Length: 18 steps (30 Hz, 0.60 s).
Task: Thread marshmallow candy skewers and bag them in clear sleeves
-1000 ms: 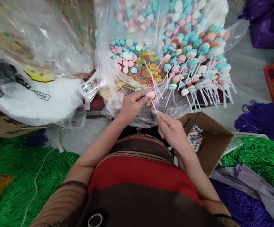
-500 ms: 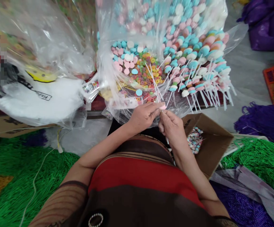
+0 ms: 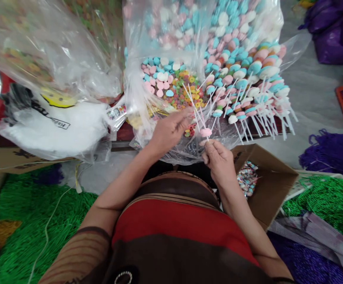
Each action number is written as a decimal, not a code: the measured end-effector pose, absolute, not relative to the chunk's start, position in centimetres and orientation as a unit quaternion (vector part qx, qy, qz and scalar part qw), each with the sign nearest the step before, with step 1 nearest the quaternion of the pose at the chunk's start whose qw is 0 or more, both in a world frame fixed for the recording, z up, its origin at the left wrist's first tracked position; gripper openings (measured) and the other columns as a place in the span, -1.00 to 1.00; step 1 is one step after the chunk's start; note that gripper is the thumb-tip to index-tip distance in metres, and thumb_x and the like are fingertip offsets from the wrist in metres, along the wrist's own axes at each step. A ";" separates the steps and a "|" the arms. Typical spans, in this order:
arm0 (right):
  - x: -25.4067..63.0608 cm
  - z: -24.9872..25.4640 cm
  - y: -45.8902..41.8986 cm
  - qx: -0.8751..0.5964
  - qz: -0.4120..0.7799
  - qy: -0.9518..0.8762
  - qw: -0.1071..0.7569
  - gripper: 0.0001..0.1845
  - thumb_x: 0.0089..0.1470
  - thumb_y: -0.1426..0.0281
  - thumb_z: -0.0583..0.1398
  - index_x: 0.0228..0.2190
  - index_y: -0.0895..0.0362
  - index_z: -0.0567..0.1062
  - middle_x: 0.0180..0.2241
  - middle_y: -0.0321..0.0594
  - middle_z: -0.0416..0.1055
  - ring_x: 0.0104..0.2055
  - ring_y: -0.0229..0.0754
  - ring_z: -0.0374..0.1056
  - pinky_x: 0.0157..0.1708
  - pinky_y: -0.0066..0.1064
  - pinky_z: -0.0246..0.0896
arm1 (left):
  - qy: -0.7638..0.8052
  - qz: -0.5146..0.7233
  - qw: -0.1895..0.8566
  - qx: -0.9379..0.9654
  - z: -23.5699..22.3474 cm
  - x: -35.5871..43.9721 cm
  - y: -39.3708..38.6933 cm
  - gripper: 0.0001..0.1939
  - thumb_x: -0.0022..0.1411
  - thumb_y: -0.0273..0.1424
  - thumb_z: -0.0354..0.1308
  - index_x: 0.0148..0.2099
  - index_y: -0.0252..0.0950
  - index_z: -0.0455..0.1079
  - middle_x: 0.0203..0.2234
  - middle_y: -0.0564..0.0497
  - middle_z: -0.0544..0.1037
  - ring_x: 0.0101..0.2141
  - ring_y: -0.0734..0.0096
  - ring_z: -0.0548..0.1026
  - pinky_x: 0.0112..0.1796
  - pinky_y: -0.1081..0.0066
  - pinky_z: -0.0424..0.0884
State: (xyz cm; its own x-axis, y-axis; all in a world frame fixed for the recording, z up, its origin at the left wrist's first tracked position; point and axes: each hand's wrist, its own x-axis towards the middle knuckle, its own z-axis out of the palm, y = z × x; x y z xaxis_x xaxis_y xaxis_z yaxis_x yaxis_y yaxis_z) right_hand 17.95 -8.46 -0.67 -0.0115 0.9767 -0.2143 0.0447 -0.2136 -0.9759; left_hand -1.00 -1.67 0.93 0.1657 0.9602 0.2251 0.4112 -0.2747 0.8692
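Note:
In my right hand (image 3: pixel 219 157), thumb and fingers are pinched on a thin white stick with a pink marshmallow (image 3: pixel 205 133) at its upper end. My left hand (image 3: pixel 171 128) is away from it, fingers stretched over the near edge of a pile of small coloured gummy rings (image 3: pixel 186 88); its fingertips are slightly blurred and nothing shows in them. Beyond the rings lie loose pink, blue and white marshmallows (image 3: pixel 160 85). Several bare white sticks (image 3: pixel 191 96) lean between the rings and a heap of finished marshmallow skewers (image 3: pixel 251 92) on the right.
A big clear bag of marshmallows (image 3: pixel 171 23) stands behind the pile. Left of it are a bag of gummy rings (image 3: pixel 56 35) and a white plastic bag (image 3: pixel 53 128). A cardboard box (image 3: pixel 274 181) holding wrapped candy is below the table's right side. Green strands (image 3: pixel 14 221) cover the floor.
My left hand has let go of the pink marshmallow and moved left and up to the gummy rings. My right hand keeps the stick, the marshmallow now fully showing on it.

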 end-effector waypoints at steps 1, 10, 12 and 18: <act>18.1 -0.7 -8.5 -0.559 0.544 -0.452 0.432 -0.59 0.28 0.00 0.18 -0.28 0.10 0.51 -0.69 -0.50 0.15 -0.65 -0.34 -0.01 -0.60 -0.46 -0.15 | 0.523 0.402 0.306 0.686 1.1 -1.7 -0.4 -0.62 0.41 -0.10 0.14 0.07 -0.18 0.58 0.00 -0.08 0.65 0.10 0.15 0.53 0.13 0.26 0.40; 18.2 -0.3 -9.0 -0.554 0.537 -0.449 0.450 -0.59 0.28 -0.01 0.18 -0.27 0.10 0.51 -0.67 -0.48 0.16 -0.65 -0.35 0.00 -0.62 -0.47 -0.17 | 0.601 0.186 0.140 0.764 -2.1 -3.6 9.3 -0.85 0.12 -0.50 0.24 -0.24 -0.22 0.58 -0.23 -0.18 0.57 -0.05 -0.07 0.47 0.04 0.04 0.32; 18.4 -0.4 -9.1 -0.555 0.532 -0.448 0.456 -0.59 0.28 0.00 0.18 -0.27 0.09 0.51 -0.67 -0.48 0.16 -0.65 -0.35 0.01 -0.62 -0.47 -0.17 | 0.604 0.162 0.127 0.770 -2.0 -3.7 9.3 -0.77 0.11 -0.56 0.19 -0.20 -0.22 0.57 -0.21 -0.19 0.58 -0.09 -0.07 0.48 0.01 0.04 0.33; 18.3 -0.4 -9.1 -0.547 0.539 -0.445 0.461 -0.64 0.29 0.06 0.18 -0.29 0.10 0.51 -0.68 -0.49 0.17 -0.64 -0.36 0.01 -0.60 -0.47 -0.14 | 0.629 0.148 0.107 0.756 -1.4 -3.8 8.7 -0.71 0.18 -0.55 0.09 -0.11 -0.23 0.55 -0.09 -0.25 0.56 -0.07 -0.06 0.48 -0.02 0.06 0.35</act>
State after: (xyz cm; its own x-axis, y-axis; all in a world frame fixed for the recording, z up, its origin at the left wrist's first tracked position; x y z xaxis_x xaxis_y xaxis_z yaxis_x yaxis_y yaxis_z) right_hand 18.27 -9.12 -0.37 0.0228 0.9834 -0.1798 -0.0109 -0.1796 -0.9837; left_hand -3.85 8.66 -1.43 0.1655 0.9821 0.0900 0.9187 -0.1867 0.3481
